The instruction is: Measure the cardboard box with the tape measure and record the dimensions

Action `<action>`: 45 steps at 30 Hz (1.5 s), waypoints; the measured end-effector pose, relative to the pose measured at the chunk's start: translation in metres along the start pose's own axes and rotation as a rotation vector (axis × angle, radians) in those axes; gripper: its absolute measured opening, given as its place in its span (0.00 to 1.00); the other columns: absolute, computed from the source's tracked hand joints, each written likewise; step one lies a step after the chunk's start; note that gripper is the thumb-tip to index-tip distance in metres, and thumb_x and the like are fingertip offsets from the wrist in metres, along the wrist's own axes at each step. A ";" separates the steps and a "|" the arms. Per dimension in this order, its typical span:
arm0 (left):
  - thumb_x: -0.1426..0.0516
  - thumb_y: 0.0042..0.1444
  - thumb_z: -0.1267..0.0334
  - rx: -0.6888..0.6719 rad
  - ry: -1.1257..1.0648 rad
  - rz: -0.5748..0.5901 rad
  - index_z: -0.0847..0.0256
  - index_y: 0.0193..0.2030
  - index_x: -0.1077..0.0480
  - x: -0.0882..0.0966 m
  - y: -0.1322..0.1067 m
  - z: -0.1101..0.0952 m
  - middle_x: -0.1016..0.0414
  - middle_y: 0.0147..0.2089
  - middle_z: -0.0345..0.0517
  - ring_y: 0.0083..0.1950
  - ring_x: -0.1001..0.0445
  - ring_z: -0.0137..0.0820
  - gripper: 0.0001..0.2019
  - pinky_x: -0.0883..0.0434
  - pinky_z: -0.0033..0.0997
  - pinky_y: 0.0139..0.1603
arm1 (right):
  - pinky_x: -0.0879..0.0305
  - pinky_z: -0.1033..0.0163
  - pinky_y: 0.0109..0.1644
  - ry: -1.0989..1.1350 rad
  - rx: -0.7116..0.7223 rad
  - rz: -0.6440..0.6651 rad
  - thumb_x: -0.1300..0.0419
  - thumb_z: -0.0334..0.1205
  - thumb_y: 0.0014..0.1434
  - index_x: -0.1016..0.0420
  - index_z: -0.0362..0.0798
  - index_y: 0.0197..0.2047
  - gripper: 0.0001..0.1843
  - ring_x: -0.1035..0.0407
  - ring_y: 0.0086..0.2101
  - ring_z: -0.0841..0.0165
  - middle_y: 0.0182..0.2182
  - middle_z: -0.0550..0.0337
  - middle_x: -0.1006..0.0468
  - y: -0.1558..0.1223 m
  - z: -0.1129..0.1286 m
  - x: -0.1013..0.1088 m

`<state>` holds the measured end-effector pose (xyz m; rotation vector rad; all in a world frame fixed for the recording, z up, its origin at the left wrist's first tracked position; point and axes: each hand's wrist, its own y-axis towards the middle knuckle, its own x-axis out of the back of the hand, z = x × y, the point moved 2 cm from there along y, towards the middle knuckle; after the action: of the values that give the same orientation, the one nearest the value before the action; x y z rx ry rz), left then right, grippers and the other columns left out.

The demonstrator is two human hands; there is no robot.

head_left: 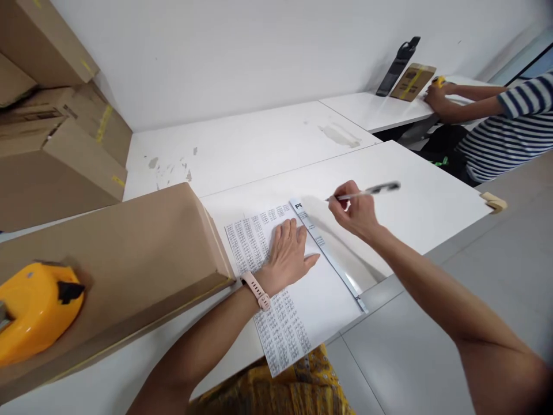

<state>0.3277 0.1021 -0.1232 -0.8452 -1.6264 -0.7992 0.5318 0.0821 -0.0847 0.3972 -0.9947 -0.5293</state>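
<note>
With our left hand (288, 253) laid flat, thumb spread away, we should press evenly on the written sheet (326, 297) beneath it; our right hand (356, 210) pinches the pen (382, 188), and the printed strip (319, 239) between both hands should lie straight

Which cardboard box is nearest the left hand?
The long box with a yellow tool on top, beside the paper under the left hand. The stacked boxes sit farther back by the wall; the small box stands far off beside the bottle.
</note>
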 end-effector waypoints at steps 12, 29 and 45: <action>0.49 0.65 0.40 0.017 -0.029 0.022 0.79 0.74 0.49 -0.003 0.006 0.004 0.49 0.76 0.72 0.78 0.55 0.57 0.45 0.53 0.59 0.76 | 0.36 0.62 0.29 0.591 -0.491 0.144 0.37 0.49 0.58 0.35 0.53 0.33 0.12 0.36 0.23 0.70 0.24 0.68 0.33 0.012 0.028 -0.096; 0.49 0.65 0.39 0.033 -0.004 0.058 0.82 0.73 0.48 -0.002 0.007 0.004 0.52 0.77 0.73 0.78 0.57 0.57 0.46 0.55 0.56 0.77 | 0.46 0.64 0.28 0.440 -0.412 0.109 0.39 0.44 0.58 0.40 0.52 0.27 0.14 0.44 0.23 0.72 0.19 0.69 0.40 0.004 0.019 -0.090; 0.51 0.66 0.39 0.026 0.038 0.064 0.83 0.73 0.48 -0.001 0.008 0.003 0.50 0.76 0.74 0.78 0.56 0.57 0.45 0.55 0.56 0.77 | 0.46 0.63 0.28 0.427 -0.361 0.141 0.41 0.43 0.59 0.40 0.52 0.27 0.13 0.44 0.23 0.71 0.19 0.69 0.39 0.005 0.020 -0.089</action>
<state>0.3329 0.1090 -0.1240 -0.8541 -1.5651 -0.7436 0.4765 0.1373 -0.1325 0.1066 -0.4968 -0.4598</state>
